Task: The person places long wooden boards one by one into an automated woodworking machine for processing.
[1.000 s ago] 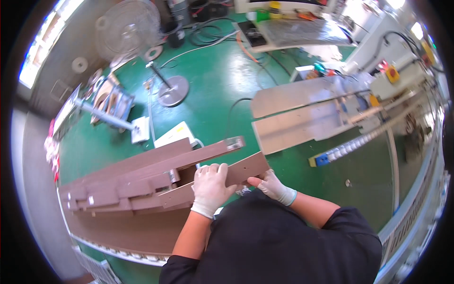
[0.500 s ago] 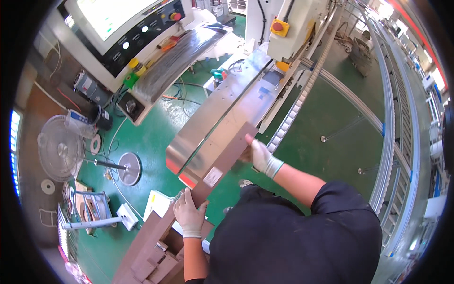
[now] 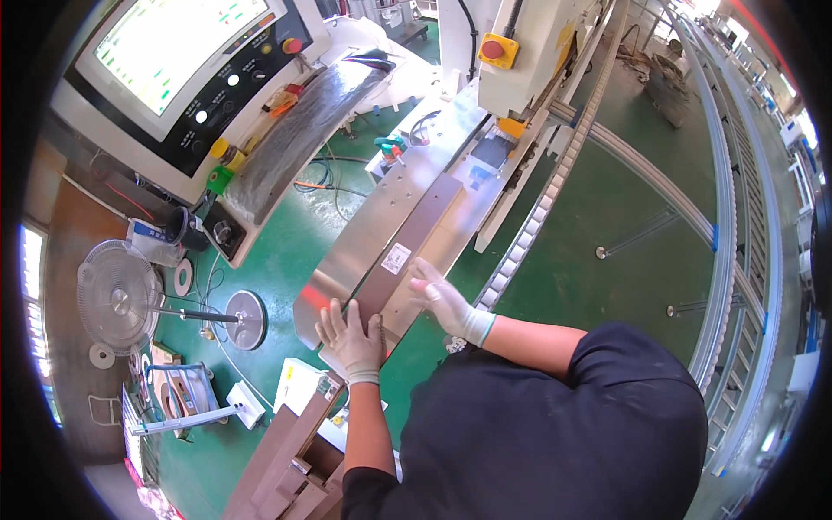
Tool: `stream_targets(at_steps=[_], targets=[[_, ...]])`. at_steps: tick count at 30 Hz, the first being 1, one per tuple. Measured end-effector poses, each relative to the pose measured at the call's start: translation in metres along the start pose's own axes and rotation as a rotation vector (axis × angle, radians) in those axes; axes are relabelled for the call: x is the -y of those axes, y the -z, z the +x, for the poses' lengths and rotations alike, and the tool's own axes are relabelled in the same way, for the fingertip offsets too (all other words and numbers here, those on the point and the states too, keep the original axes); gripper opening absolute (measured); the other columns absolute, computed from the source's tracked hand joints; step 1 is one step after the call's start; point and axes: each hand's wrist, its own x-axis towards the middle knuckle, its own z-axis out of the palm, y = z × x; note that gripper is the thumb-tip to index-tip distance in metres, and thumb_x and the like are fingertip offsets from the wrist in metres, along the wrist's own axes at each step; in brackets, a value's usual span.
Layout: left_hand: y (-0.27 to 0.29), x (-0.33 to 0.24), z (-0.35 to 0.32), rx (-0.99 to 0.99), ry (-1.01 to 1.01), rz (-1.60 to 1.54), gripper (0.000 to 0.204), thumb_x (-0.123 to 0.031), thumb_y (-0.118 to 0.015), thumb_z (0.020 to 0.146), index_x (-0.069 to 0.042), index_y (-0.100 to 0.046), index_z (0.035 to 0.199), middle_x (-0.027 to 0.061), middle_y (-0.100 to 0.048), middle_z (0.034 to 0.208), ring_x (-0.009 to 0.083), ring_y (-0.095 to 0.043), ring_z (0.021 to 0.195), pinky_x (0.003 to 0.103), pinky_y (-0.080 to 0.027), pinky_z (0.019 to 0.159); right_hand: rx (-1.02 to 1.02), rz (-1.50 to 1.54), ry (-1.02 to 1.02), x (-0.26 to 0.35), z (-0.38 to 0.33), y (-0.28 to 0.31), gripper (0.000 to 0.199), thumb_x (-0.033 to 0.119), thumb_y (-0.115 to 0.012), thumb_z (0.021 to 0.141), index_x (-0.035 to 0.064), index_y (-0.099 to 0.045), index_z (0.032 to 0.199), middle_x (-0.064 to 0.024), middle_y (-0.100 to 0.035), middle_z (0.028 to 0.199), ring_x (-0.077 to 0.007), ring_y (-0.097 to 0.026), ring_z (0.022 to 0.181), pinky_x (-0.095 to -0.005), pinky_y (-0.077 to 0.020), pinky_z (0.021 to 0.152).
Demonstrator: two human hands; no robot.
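A long narrow brown board [image 3: 425, 224] with a white label lies lengthwise on the metal machine table [image 3: 347, 251], along its dark slot. My left hand [image 3: 353, 347], in a pale work glove, rests at the board's near end with its fingers spread. What its palm touches is hidden. My right hand [image 3: 446, 305], gloved too, is held beside the board's right edge, just past the label. Its fingers are stretched out and nothing is in them.
At the table's far end stands a white machine head with a red emergency button [image 3: 493, 49]. A control panel with a screen [image 3: 173, 52] is at the upper left. A fan [image 3: 117, 295] stands at left. Several brown boards [image 3: 277, 459] are stacked near my left arm. A roller rail [image 3: 546, 195] runs along the right.
The brown board has moved forward and now lies on the table along the slot. My right hand has let go of its far part and drawn back; my left hand has followed the near end.
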Motion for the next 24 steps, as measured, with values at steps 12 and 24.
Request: stream_targets(at_steps=[12, 24], targets=[[-0.016, 0.004, 0.019, -0.058, 0.092, -0.329, 0.063, -0.029, -0.07, 0.094, -0.001, -0.052, 0.148, 0.0266, -0.049, 0.157, 0.0458, -0.04, 0.15, 0.056, -0.026, 0.126, -0.025, -0.268, 0.179, -0.009, 0.037, -0.007, 0.083, 0.024, -0.057, 0.108, 0.0035, -0.007, 0.172, -0.0154, 0.002, 0.181, -0.0283, -0.007, 0.166, -0.0383, -0.0142, 0.133], [-0.021, -0.011, 0.03, 0.032, 0.096, -0.096, 0.063, -0.04, -0.067, 0.096, -0.003, -0.054, 0.146, 0.0194, -0.049, 0.158, 0.0432, -0.037, 0.152, 0.057, -0.023, 0.127, -0.488, 0.224, 0.172, 0.087, 0.162, 0.127, 0.047, 0.042, -0.042, 0.115, 0.0111, -0.058, 0.147, 0.0, -0.063, 0.134, -0.0127, -0.056, 0.102, -0.0255, -0.0404, 0.097]])
